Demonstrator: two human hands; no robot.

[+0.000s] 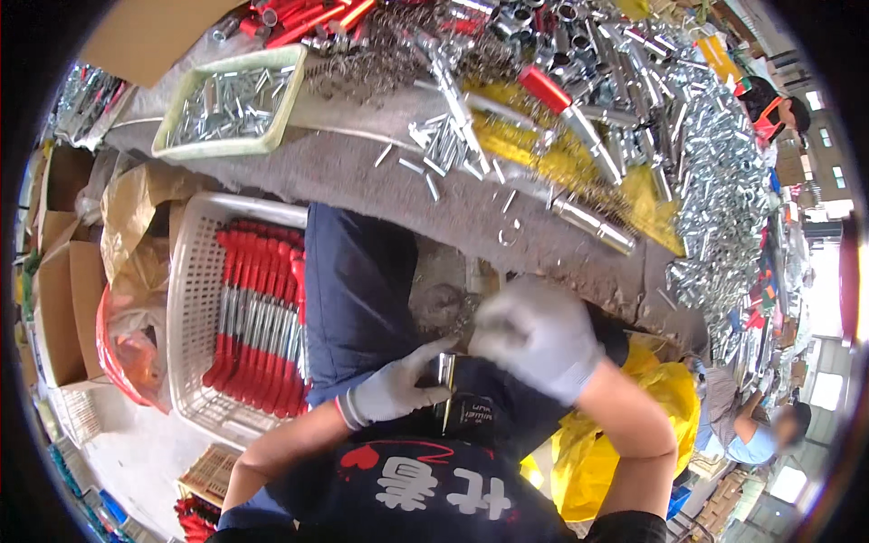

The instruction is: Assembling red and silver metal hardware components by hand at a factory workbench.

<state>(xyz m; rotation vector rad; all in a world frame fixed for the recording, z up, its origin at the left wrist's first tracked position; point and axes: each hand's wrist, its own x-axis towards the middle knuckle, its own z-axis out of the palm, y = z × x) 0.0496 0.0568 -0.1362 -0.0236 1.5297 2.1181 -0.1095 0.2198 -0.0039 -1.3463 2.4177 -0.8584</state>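
My left hand [394,391], in a pale grey work glove, grips a short shiny metal tube [447,369] upright above my lap, its thumb and fingers closed round it. To the right and a little farther off is my right hand [539,339], gloved alike and slightly blurred. Its fingers are curled in; whatever they hold, if anything, is hidden. On the bench beyond lie a chrome tube with a narrower rod end [593,224], a red-handled metal rod [572,122] and loose small metal pins [439,145].
A white plastic crate [186,308] of stacked red-and-silver tools [258,317] stands left of my leg. A pale tray [288,118] of pins rests on the bench [339,172]. Heaped metal parts [715,199] cover its right side. A yellow bag [588,452] lies by my right arm; a person [760,425] sits beyond.
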